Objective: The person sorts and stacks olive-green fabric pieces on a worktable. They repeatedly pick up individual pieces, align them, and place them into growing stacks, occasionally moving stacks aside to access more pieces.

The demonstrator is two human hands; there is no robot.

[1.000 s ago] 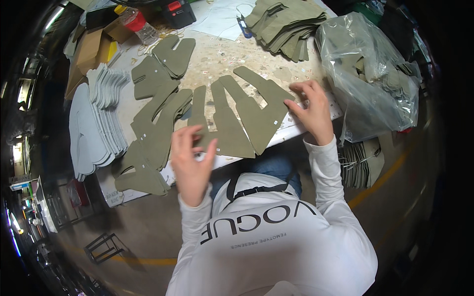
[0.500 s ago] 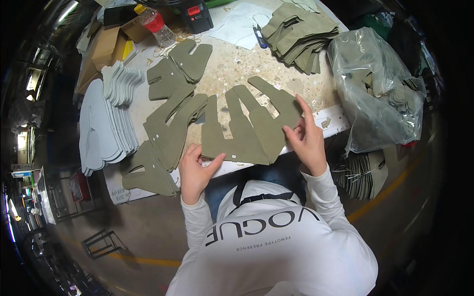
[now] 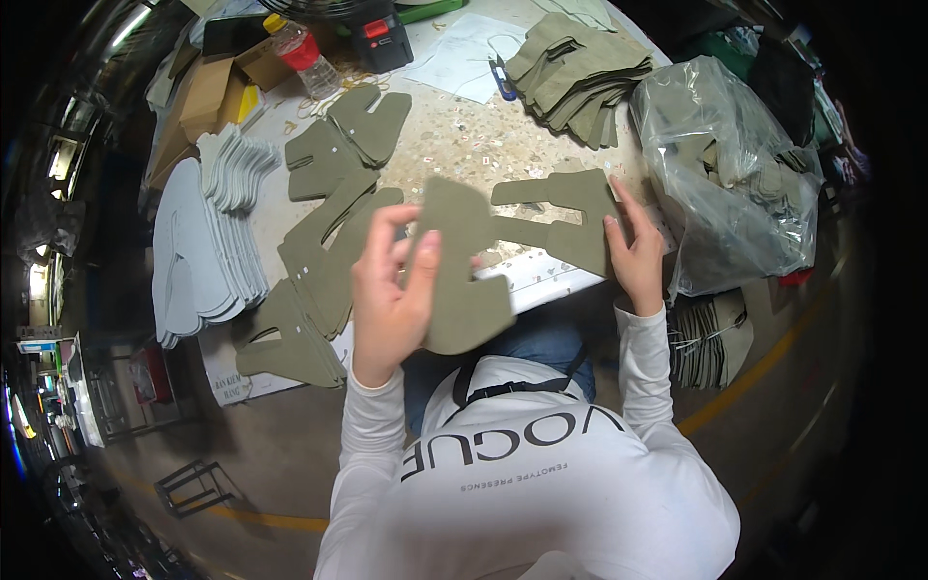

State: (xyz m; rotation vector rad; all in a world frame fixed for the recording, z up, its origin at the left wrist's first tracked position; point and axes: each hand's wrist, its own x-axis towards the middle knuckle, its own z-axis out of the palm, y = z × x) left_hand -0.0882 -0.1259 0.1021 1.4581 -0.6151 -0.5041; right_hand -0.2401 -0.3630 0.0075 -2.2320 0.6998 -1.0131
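Note:
My left hand [image 3: 391, 300] grips an olive-green cut piece [image 3: 464, 285] with a notch in its side. Thumb and fingers pinch its left edge, and it is raised and tilted over the table's near edge. Another olive-green piece [image 3: 583, 232], with two long prongs pointing left, lies at the right by the table's front. At its right edge, my right hand [image 3: 638, 259] has the thumb on top and the index finger stretched along the rim; the other fingers are partly hidden. Left of my left hand, stacks of similar olive pieces [image 3: 314, 256] spread over the table [image 3: 464, 130], some bearing small white stickers.
Pale grey stacked pieces [image 3: 188, 261] stand at the left edge. Behind are a cardboard box [image 3: 208, 97], a bottle [image 3: 304, 58], a black-and-red battery pack [image 3: 380, 39] and blue snips [image 3: 502, 79]. An olive pile [image 3: 580, 72] lies far right, beside a clear plastic bag [image 3: 720, 184].
My left hand has lifted an olive piece off the table and tilted it up. My right hand has shifted right, and the pronged piece beside it now points left.

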